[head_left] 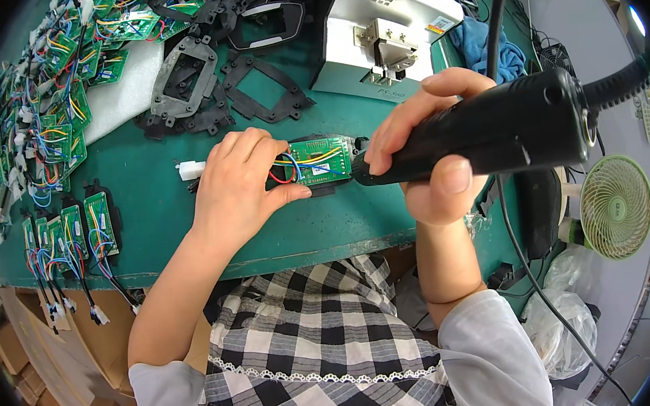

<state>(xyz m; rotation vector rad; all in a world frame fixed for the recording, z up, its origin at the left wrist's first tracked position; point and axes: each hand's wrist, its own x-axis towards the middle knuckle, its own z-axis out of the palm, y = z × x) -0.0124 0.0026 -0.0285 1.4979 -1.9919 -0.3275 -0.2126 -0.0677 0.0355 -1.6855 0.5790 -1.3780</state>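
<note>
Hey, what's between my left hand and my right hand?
The head view shows a green circuit board with coloured wires between your left hand and right hand, plus the nose of the black handheld tool.

Bare surface (342, 221) runs from the near edge to the circuit board (324, 161), and between the left forearm (181, 285) and a row of boards (72, 231). Beyond, frames (290, 100) and a machine (358, 45) block the way; the black tool (489, 131) and a cable (497, 18) bar the right side. A wired heap (56, 137) fills the far left.
</note>
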